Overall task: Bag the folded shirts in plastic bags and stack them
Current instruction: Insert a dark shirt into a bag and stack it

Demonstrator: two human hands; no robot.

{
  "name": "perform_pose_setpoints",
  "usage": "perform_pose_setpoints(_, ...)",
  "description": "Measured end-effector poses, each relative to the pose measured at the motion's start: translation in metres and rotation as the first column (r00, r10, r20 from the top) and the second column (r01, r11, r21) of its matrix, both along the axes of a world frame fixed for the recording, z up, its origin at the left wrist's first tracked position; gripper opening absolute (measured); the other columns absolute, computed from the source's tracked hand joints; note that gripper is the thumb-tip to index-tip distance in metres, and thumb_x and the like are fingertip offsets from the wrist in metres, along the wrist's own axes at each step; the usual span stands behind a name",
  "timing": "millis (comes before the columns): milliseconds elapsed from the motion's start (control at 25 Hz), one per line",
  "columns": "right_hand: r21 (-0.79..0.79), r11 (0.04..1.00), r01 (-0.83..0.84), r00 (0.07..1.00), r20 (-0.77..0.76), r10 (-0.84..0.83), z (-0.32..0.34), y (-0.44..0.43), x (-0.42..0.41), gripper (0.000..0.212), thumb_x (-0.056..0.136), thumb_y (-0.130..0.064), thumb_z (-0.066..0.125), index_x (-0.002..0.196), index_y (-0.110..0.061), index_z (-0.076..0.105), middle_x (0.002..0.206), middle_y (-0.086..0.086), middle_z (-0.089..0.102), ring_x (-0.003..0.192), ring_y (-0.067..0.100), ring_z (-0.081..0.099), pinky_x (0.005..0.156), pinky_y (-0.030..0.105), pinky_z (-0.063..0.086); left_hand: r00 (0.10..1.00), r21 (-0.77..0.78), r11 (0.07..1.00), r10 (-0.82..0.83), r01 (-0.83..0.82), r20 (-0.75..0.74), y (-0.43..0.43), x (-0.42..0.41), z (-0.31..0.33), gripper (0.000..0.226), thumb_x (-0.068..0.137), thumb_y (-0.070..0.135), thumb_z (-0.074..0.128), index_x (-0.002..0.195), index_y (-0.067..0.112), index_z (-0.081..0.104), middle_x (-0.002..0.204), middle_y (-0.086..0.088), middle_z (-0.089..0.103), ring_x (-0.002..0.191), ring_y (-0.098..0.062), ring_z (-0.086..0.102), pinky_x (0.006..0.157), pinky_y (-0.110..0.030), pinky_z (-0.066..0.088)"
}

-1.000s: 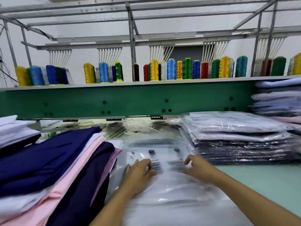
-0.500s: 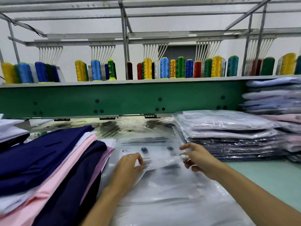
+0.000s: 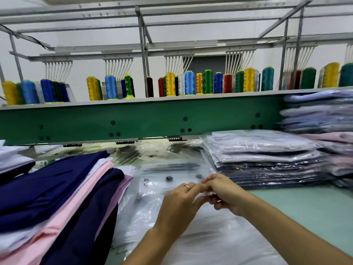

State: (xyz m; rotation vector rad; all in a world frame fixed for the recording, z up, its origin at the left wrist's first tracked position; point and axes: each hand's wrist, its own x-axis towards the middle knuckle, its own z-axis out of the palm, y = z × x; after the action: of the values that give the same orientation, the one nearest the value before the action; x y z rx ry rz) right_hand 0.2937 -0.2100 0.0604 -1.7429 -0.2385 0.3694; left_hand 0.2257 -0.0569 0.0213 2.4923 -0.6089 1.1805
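Observation:
A pile of clear plastic bags [image 3: 172, 232] lies flat in front of me on the table. My left hand [image 3: 177, 203] and my right hand [image 3: 223, 194] meet over the far part of the pile, fingers pinching the edge of the top bag. Unbagged folded shirts [image 3: 57, 197] in navy, pink and white are stacked at my left, touching the bags. A stack of bagged shirts [image 3: 267, 159] stands at the right, just beyond my right hand.
More folded shirts [image 3: 322, 119] are piled at the far right. A green machine beam [image 3: 143, 121] with a shelf of coloured thread cones [image 3: 189, 83] runs across the back. Pale green table surface [image 3: 305, 203] shows at the right.
My hands have come together from about a hand's width apart. They lifted from pressing flat on the bags to pinching the top bag's edge.

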Motion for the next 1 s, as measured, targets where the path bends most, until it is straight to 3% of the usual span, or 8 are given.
perform_pose_setpoints(120,-0.045,0.998,-0.035,0.998,0.056,0.037,0.001,0.003,-0.005,0.017,0.097,-0.005,0.043,0.109,-0.006,0.056,0.058,0.001,0.05,0.044,0.01,0.041,0.041,0.022,0.028,0.994,0.076,0.997,0.013,-0.021,0.112,0.0,0.003,-0.001,0.008,0.096,0.036,0.061,0.103,0.032,0.064,0.088,0.014,0.065,0.073,-0.01,0.058,0.055,-0.029,0.049)
perform_pose_setpoints(280,-0.062,0.996,-0.067,0.996,0.057,0.071,-0.002,0.001,0.002,0.018,0.102,-0.012,0.052,0.118,-0.005,0.052,0.059,0.001,0.048,0.043,0.009,0.036,0.039,0.022,0.026,0.993,0.079,0.994,0.067,-0.074,0.098,-0.004,0.001,-0.001,0.006,0.096,0.038,0.059,0.1,0.034,0.06,0.079,0.013,0.063,0.073,-0.009,0.057,0.049,-0.028,0.044)
perform_pose_setpoints(360,-0.065,0.996,-0.053,0.998,0.042,0.056,-0.005,-0.001,0.008,0.019,0.103,-0.015,0.053,0.118,-0.003,0.05,0.06,0.003,0.046,0.043,0.01,0.034,0.039,0.022,0.026,0.991,0.018,0.991,0.13,-0.13,0.034,-0.001,0.0,-0.007,0.012,0.094,0.043,0.06,0.103,0.035,0.056,0.073,0.011,0.061,0.07,-0.009,0.056,0.048,-0.03,0.046)
perform_pose_setpoints(560,-0.065,0.997,-0.029,1.0,-0.003,0.029,-0.015,-0.018,0.028,0.009,0.103,-0.017,0.056,0.104,-0.01,0.05,0.054,-0.001,0.041,0.043,0.011,0.029,0.038,0.021,0.023,0.933,-0.035,0.955,0.279,-0.294,-0.228,0.026,-0.003,-0.016,0.019,0.096,0.046,0.053,0.098,0.03,0.043,0.087,0.012,0.067,0.085,-0.014,0.059,0.068,-0.035,0.051)
perform_pose_setpoints(760,-0.107,0.992,-0.067,0.995,-0.076,0.059,-0.018,-0.03,0.042,0.013,0.101,-0.015,0.06,0.098,-0.013,0.047,0.052,-0.004,0.036,0.046,0.012,0.023,0.038,0.021,0.02,0.845,-0.025,0.902,0.394,-0.431,-0.361,0.064,-0.022,-0.011,0.02,0.098,0.046,0.052,0.093,0.03,0.04,0.085,0.009,0.064,0.083,-0.018,0.059,0.064,-0.034,0.046)
perform_pose_setpoints(880,-0.161,0.976,-0.149,0.978,-0.169,0.122,-0.02,-0.036,0.047,0.02,0.103,-0.015,0.057,0.088,-0.017,0.043,0.058,-0.003,0.025,0.049,0.012,0.016,0.037,0.02,0.018,0.801,-0.023,0.879,0.423,-0.476,-0.424,0.091,-0.037,-0.01,0.018,0.098,0.026,0.051,0.087,0.022,0.037,0.081,0.007,0.064,0.077,-0.017,0.06,0.063,-0.038,0.05)
perform_pose_setpoints(1000,-0.203,0.968,-0.151,0.976,-0.183,0.114,-0.023,-0.039,0.049,0.019,0.104,-0.016,0.055,0.087,-0.016,0.046,0.059,-0.002,0.024,0.048,0.011,0.016,0.037,0.02,0.019,0.764,-0.023,0.856,0.448,-0.516,-0.465,0.1,-0.042,-0.006,0.019,0.096,0.008,0.05,0.084,0.018,0.038,0.073,0.002,0.057,0.067,-0.015,0.05,0.062,-0.038,0.044)
